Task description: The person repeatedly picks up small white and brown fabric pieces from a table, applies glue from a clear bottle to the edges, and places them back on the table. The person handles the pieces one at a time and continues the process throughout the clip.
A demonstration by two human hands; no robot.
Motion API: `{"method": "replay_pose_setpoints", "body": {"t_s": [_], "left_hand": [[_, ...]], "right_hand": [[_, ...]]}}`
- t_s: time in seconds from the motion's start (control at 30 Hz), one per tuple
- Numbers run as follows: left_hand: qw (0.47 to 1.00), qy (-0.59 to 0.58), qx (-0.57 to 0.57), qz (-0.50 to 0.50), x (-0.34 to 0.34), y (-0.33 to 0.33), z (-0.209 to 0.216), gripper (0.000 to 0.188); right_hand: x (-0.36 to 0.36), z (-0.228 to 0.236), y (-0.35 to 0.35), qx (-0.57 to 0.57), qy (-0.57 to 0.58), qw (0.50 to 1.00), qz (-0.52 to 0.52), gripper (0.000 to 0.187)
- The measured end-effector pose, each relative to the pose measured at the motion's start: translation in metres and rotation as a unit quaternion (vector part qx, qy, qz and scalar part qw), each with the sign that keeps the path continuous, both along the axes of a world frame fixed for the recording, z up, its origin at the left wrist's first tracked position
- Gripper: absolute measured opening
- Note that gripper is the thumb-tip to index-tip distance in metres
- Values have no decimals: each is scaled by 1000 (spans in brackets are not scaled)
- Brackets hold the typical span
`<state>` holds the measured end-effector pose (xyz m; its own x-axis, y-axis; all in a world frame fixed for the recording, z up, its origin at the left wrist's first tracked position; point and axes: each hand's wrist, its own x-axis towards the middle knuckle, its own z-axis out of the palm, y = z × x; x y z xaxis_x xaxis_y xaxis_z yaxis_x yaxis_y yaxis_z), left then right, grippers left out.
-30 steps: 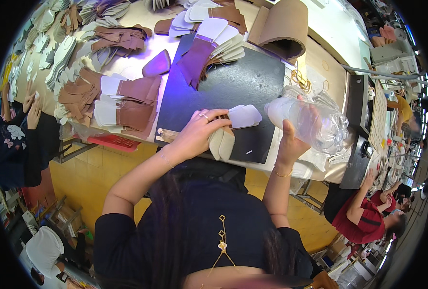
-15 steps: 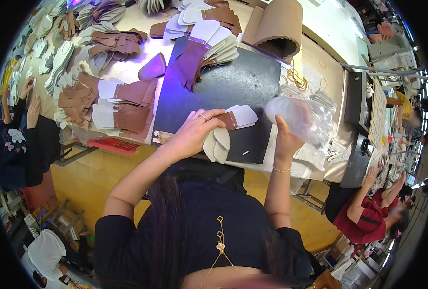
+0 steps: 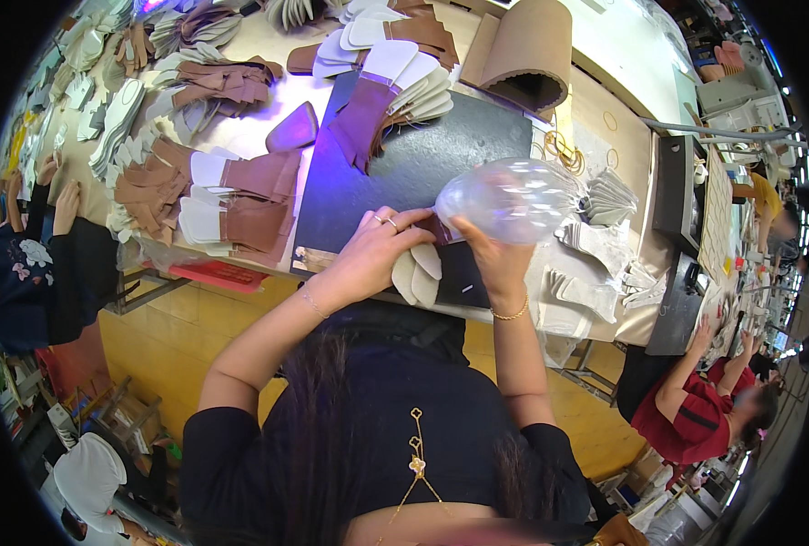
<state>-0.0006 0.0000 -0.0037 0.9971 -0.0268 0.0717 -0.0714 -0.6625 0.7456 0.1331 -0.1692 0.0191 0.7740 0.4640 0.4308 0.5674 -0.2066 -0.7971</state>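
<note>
My left hand point(image 3: 381, 246) is over the near edge of a black board point(image 3: 331, 205). Its fingers are bent over a small stack of beige rounded pieces point(image 3: 417, 275), and the index finger reaches to a brown strip point(image 3: 444, 231). My right hand point(image 3: 500, 259) grips a clear, rounded plastic bottle point(image 3: 504, 196) lying on its side in the air. The bottle's blunt end is over the brown strip and hides the strip's white part. Farther back on the board lies a fan of white-tipped brown pieces point(image 3: 368, 118).
Bundles of brown and white pieces point(image 3: 254, 223) lie left of the board. A dark rounded block point(image 3: 292, 127) sits beside it. Behind stands a curved brown cardboard roll point(image 3: 527, 59). Stacks of pale pieces point(image 3: 582, 296) lie at right. Co-workers' hands point(image 3: 66, 209) show at far left.
My right hand has moved left with the clear bottle, bringing it over the brown strip and covering its white part. My left hand has stayed nearly in place.
</note>
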Motion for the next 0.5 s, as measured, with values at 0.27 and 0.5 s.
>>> {"method": "replay_pose_setpoints", "body": {"t_s": [0.27,0.5], "left_hand": [[994,22,-98,40,8,-4,5,61],[1000,25,3,-11,6,-5,0,71]], "right_hand": [[33,12,-35,71,33,988,-134,63],[11,22,-39,190,74,976,-71,69]]}}
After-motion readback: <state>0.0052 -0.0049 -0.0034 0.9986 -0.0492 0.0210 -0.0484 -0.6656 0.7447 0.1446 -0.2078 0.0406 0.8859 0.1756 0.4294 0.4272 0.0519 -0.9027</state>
